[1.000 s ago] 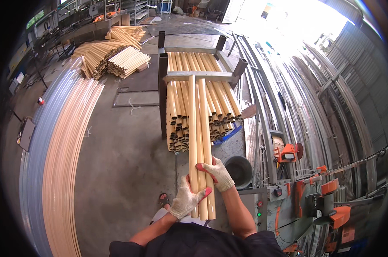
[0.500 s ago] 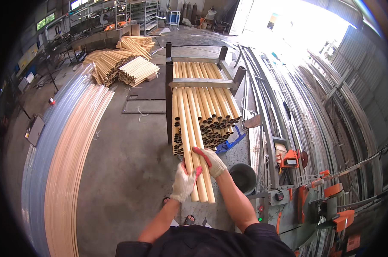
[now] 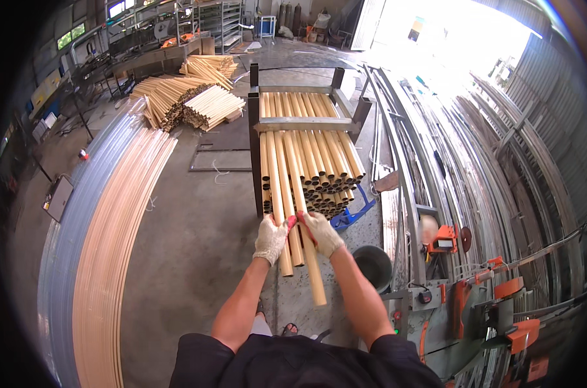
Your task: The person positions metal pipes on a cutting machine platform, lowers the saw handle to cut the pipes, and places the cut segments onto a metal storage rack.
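Observation:
Three long golden tubes (image 3: 315, 275) stick out toward me from a stack of tubes (image 3: 316, 145). Wrapped around the leftmost one is my left hand (image 3: 271, 238), in a pale knit glove with red on the fingers. My right hand (image 3: 322, 234), gloved alike, grips the rightmost tube, which reaches farthest toward me. Both thumbs nearly meet over the middle tube, whose end is the shortest of the three. The stack lies in a dark metal frame rack (image 3: 306, 124) with a crossbar over it, and its round hollow ends face me.
On the left floor lie long plastic-wrapped profiles (image 3: 115, 246), with piles of golden tubes (image 3: 212, 107) behind. A black bucket (image 3: 372, 267) and a blue stand (image 3: 355, 213) are right of the rack. Orange-fitted machinery (image 3: 443, 239) and long metal bars fill the right side.
Both hands have moved away from me along the tubes. The left and middle tubes have slid back toward the stack, so the three ends are now staggered.

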The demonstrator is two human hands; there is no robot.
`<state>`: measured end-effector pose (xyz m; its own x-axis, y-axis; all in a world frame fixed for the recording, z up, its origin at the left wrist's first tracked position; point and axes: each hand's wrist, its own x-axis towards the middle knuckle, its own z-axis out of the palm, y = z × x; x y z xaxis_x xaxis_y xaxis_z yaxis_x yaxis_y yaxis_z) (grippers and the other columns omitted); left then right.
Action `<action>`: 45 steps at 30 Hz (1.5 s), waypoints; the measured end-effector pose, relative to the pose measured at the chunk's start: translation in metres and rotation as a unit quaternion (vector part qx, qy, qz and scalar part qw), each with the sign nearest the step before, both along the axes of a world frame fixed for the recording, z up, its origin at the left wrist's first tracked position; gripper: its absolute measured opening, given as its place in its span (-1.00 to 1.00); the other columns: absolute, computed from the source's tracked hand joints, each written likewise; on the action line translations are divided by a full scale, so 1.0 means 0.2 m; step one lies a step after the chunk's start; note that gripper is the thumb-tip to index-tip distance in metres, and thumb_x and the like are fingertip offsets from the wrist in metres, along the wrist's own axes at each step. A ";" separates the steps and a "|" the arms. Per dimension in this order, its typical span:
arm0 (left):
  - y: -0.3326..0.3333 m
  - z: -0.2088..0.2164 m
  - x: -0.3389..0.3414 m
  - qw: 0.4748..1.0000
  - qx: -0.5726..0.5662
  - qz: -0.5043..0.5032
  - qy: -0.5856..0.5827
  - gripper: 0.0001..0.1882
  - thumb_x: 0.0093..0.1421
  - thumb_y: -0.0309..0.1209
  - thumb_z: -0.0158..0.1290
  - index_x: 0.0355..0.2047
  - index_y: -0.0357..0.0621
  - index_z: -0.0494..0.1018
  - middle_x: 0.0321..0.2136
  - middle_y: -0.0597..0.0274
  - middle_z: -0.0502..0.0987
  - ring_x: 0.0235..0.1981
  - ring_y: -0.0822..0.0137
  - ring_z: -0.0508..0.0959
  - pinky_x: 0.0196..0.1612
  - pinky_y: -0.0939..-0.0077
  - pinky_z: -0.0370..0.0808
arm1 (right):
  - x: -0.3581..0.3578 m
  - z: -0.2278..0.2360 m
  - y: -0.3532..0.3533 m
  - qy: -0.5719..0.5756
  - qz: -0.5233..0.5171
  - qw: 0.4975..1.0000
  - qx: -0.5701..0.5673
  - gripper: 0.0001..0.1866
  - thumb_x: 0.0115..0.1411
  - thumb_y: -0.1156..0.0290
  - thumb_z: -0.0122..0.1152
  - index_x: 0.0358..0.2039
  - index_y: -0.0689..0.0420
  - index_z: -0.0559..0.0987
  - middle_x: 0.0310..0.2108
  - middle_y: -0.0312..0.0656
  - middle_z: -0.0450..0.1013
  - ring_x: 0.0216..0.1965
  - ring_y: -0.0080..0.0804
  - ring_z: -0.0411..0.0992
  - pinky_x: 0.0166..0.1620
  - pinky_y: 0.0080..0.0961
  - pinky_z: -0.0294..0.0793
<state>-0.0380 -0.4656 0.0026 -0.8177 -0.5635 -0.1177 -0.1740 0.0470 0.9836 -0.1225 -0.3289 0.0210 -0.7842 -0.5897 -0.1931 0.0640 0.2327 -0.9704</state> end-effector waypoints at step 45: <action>-0.25 -0.06 -0.26 0.993 0.033 -0.098 -0.049 -0.44 0.29 0.04 0.07 -0.28 -0.35 0.55 -0.51 0.23 0.57 -0.50 0.44 0.49 -0.38 0.31 0.45 | -0.41 0.01 -0.52 0.501 -0.192 0.842 0.056 -0.59 0.26 0.43 0.06 0.11 0.29 0.45 0.12 0.11 0.41 0.23 0.09 0.29 0.28 -0.13 0.23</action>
